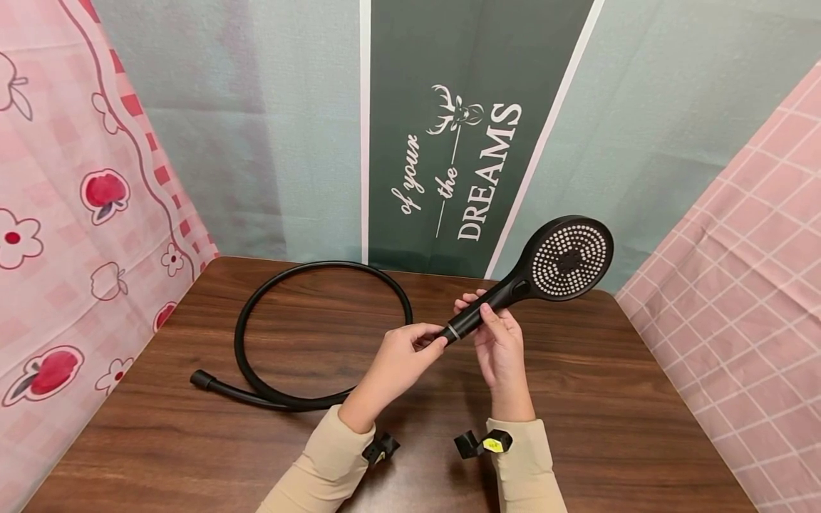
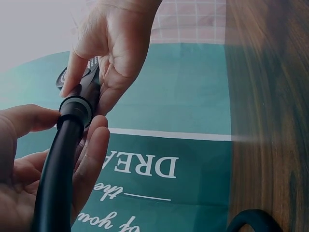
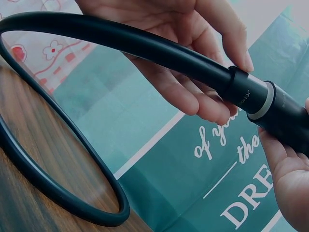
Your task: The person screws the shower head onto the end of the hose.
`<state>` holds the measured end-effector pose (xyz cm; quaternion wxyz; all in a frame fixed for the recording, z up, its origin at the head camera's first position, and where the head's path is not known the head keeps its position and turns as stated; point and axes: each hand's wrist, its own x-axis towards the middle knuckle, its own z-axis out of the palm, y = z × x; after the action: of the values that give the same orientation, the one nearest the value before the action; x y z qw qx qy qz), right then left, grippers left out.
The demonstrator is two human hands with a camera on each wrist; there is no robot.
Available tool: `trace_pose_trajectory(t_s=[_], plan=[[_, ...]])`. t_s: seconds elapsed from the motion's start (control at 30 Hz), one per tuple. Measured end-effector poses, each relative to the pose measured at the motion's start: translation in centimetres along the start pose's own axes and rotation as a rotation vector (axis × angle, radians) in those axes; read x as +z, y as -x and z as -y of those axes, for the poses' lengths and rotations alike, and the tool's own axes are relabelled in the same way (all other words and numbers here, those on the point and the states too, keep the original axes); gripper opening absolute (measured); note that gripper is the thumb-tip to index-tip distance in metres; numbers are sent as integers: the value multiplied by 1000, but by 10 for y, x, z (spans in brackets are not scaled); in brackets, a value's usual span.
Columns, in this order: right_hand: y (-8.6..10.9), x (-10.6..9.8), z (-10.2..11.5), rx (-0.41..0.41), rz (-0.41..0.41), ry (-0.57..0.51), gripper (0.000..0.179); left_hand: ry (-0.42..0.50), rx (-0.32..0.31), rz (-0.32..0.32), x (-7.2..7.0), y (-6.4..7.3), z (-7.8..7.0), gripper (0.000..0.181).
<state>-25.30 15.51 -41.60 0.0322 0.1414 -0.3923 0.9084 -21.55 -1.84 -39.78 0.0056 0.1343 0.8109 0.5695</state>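
A black shower head (image 1: 571, 258) with a round face of pale nozzles is held up over the table, tilted toward the upper right. My right hand (image 1: 502, 342) grips its handle (image 1: 474, 317). The fingers and thumb of my left hand (image 1: 404, 360) pinch the connector (image 3: 240, 89) of a black shower hose (image 1: 239, 335) at the handle's lower end. A pale ring (image 3: 263, 102) shows between connector and handle; whether the threads are engaged is hidden. The hose loops across the table, and its other end fitting (image 1: 201, 380) lies at the left.
The brown wooden table (image 1: 609, 427) carries the hose loop on its left half. Behind stands a green curtain (image 1: 410, 64) with white lettering. Pink patterned cloth (image 1: 58, 214) borders the left side, and pink checked cloth (image 1: 737, 285) the right.
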Motion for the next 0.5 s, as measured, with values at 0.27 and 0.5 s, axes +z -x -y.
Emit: trace_pose_trajectory(t_s=[0.27, 0.5], plan=[[0, 1, -1, -10, -4, -11, 24, 0, 19, 3, 0, -1, 2, 23], [0, 1, -1, -10, 4, -14, 23, -10, 25, -14, 0, -1, 2, 23]])
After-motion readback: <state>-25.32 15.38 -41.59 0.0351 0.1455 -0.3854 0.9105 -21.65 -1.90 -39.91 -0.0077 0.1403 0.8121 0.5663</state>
